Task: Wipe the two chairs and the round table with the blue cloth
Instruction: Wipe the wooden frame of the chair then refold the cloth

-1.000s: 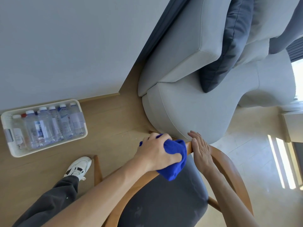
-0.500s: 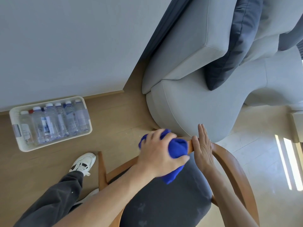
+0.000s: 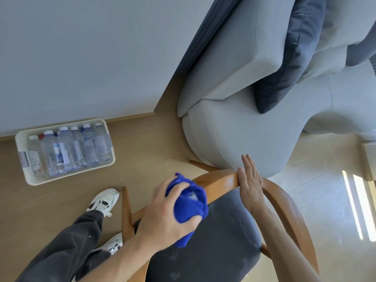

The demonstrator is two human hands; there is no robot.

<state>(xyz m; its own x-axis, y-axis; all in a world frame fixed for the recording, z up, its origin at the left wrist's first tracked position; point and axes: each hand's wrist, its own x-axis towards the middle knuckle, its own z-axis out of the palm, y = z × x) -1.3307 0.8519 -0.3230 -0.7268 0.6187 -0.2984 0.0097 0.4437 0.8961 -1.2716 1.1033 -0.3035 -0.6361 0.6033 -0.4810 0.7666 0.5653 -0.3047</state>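
Far left, against the wall: a white tray on the wood floor, packed with clear water bottles lying side by side. Just right of it, two white sneakers and a dark trouser leg.

Centre: the left hand grips a bunched blue cloth, fingers curled over the top of the wad, thumb tucked under its lower edge. The cloth sits on the curved wooden backrest rail of the chair, on the rail's left part, with a tail of it hanging down over the dark seat pad. The pad shows pale dusty smears.

Further right: the right hand rests flat across the same rail, fingers straight and pressed together, tips reaching to the sofa. It holds nothing.

Beyond the chair: a light grey sofa, its rounded end just beside the rail, a dark cushion propped on it. Far right, pale tiles with bright strips of sunlight.
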